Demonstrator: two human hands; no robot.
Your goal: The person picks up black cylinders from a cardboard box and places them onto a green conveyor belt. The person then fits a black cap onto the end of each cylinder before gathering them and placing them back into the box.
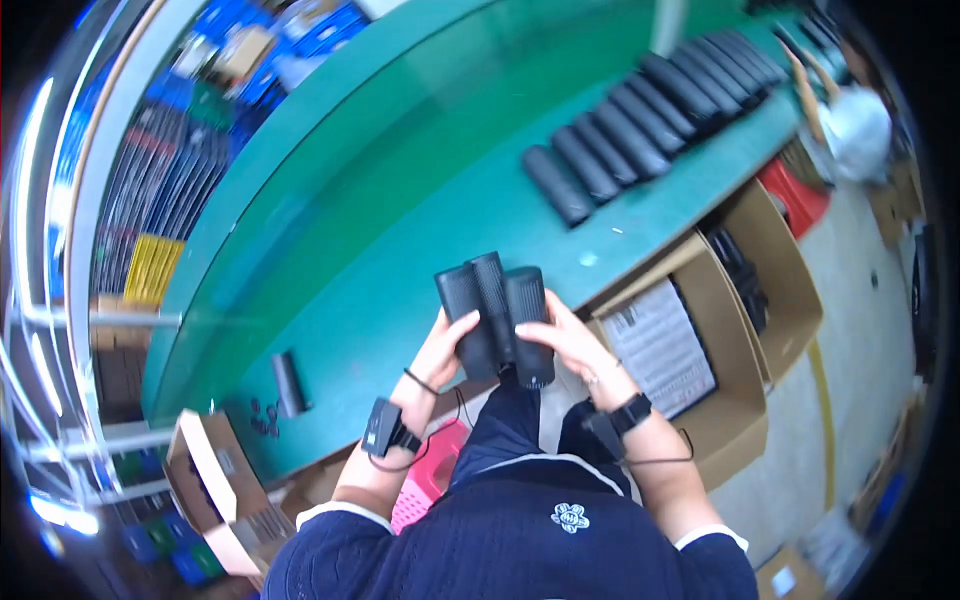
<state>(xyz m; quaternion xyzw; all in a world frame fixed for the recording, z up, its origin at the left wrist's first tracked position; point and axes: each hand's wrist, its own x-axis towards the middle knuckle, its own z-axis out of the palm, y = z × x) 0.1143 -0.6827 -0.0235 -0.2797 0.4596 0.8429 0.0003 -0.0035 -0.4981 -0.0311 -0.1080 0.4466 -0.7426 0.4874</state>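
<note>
Between my two hands, over the near edge of the green bench, are three black cylinders with a finely textured surface, side by side. My left hand is closed around the left cylinder, its thumb lying across the front. The right cylinder is in my right hand, with the thumb pressed on its face. Squeezed between these two, the middle cylinder stands slightly higher. My fingers behind the cylinders are mostly hidden.
A row of several black cylinders lies on the green bench. One lone cylinder lies left beside small dark pieces. Open cardboard boxes stand right, another box lower left. A co-worker is far right.
</note>
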